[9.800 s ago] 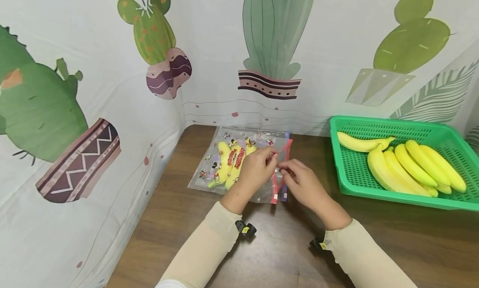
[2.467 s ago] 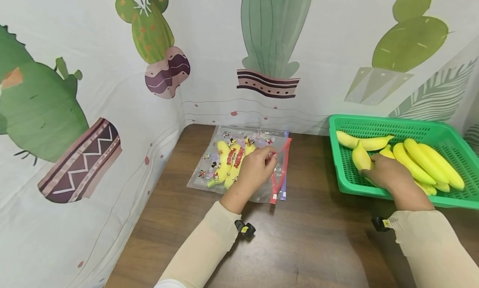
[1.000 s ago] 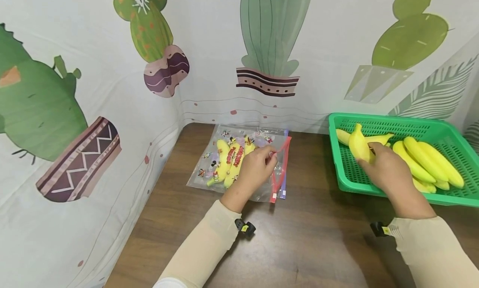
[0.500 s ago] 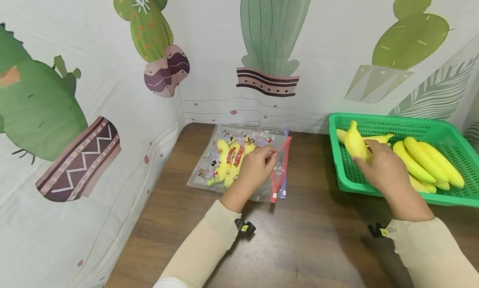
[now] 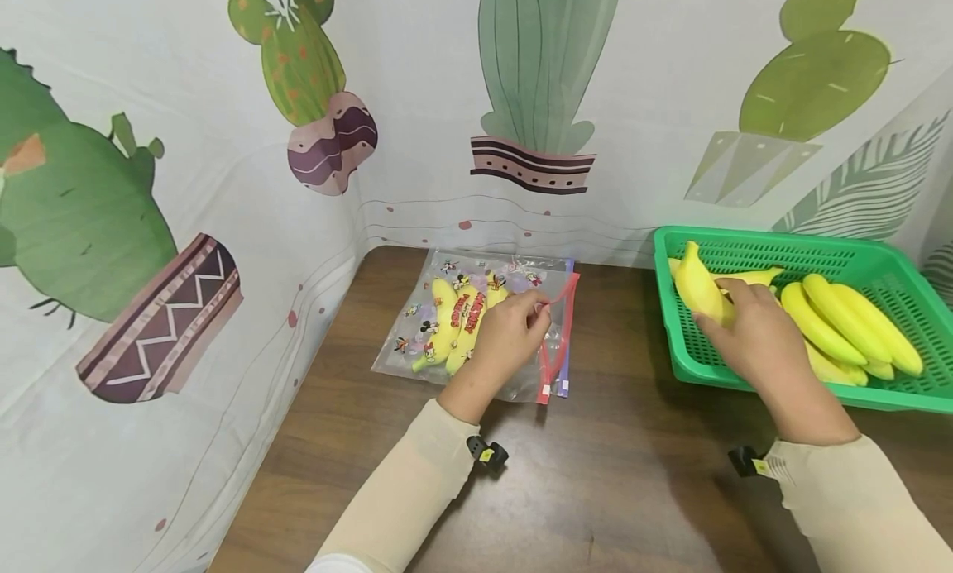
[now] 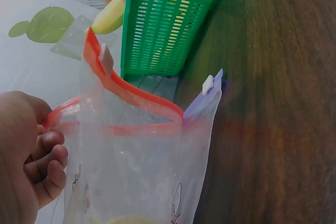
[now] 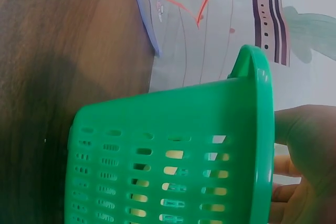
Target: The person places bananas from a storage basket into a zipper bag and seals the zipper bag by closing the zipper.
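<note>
My left hand (image 5: 514,329) pinches the red zip edge (image 6: 144,106) of a clear printed zip bag (image 5: 398,354), whose mouth gapes to the right. Two or more bananas (image 5: 447,325) lie inside it, partly behind the hand. Under this bag shows the purple edge of another bag (image 6: 202,98). Over the left part of the green basket (image 5: 673,341), my right hand (image 5: 774,346) grips a banana (image 5: 696,284) between thumb and fingers, its stem end pointing up and away. In the right wrist view the basket wall hides that banana.
More bananas (image 5: 864,321) lie in the basket, several on its right side and one (image 5: 755,277) along the back. The brown wooden table (image 5: 596,474) meets a white cloth with cactus prints (image 5: 417,102) behind and to the left.
From the bag's mouth my right hand went to the basket and took a banana, which it has raised and shifted left. My left hand stays at the red zip.
</note>
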A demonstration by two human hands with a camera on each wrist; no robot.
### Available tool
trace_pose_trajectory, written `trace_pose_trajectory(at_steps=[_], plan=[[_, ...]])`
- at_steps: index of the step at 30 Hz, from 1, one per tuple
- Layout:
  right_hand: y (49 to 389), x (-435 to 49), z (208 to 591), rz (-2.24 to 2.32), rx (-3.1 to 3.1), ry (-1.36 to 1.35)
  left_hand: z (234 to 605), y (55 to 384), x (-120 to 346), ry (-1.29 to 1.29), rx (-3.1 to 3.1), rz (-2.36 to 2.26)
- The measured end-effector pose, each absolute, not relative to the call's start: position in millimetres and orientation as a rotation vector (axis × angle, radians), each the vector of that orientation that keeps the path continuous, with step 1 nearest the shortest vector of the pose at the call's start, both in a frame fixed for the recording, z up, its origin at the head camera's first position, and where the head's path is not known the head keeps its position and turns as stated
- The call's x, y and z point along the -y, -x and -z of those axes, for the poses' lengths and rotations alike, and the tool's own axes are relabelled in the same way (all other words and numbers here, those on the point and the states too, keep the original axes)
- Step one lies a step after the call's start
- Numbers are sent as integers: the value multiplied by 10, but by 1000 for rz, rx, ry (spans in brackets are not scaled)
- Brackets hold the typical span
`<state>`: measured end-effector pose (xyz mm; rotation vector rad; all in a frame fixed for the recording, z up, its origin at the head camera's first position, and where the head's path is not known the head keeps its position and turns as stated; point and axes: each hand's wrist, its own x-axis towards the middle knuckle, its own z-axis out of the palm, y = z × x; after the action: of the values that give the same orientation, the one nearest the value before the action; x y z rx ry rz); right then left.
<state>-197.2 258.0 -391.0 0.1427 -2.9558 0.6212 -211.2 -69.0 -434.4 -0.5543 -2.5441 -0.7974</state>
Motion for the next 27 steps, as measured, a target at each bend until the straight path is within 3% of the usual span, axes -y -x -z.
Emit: trace_pose_trajectory(at_steps=[27], plan=[[1877,-2306,3823,-642,2963,-161,4360,2122,695,568,2531,798]])
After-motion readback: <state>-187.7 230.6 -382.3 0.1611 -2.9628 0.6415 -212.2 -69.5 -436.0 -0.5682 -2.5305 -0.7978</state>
